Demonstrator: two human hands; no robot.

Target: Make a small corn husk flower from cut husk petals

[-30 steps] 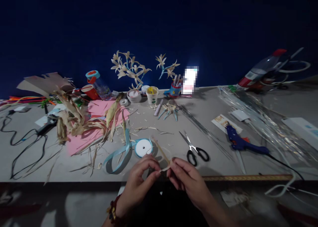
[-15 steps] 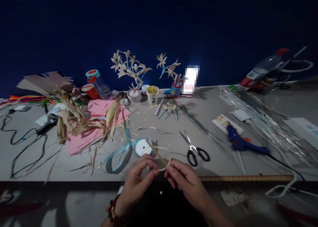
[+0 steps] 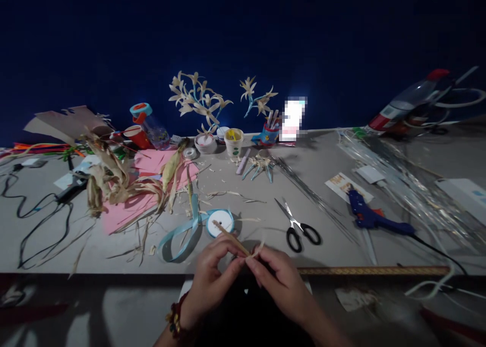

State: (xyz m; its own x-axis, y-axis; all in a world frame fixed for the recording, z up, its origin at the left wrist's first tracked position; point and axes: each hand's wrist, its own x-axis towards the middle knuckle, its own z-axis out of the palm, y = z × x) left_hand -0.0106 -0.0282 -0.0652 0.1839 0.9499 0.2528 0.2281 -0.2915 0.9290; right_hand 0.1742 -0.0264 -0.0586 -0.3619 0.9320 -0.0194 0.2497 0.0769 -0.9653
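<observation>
Both of my hands meet at the table's front edge, thumbs nearly touching. My left hand (image 3: 220, 266) is closed at the lower end of a thin tan stick (image 3: 231, 236), which slants up to the left. My right hand (image 3: 277, 271) pinches a narrow pale husk strip (image 3: 261, 246) at that same end; part of the strip is hidden by fingers. Just beyond the left hand lies a ribbon spool (image 3: 220, 222) with light blue ribbon (image 3: 178, 243) trailing left. Black-handled scissors (image 3: 298, 230) lie to the right, blades pointing away.
Dried corn husks (image 3: 110, 182) lie on pink paper (image 3: 114, 220) at left. Husk flowers on blue stems (image 3: 197, 101) stand at the back beside a paper cup (image 3: 233, 144). Thin wires (image 3: 304, 185), a blue glue gun (image 3: 375, 220) and plastic-wrapped material (image 3: 413, 185) lie at right.
My hands have come together around the stick's lower end. The stick has shifted left and tilts lower, and the pale strip now stands up near my right fingers.
</observation>
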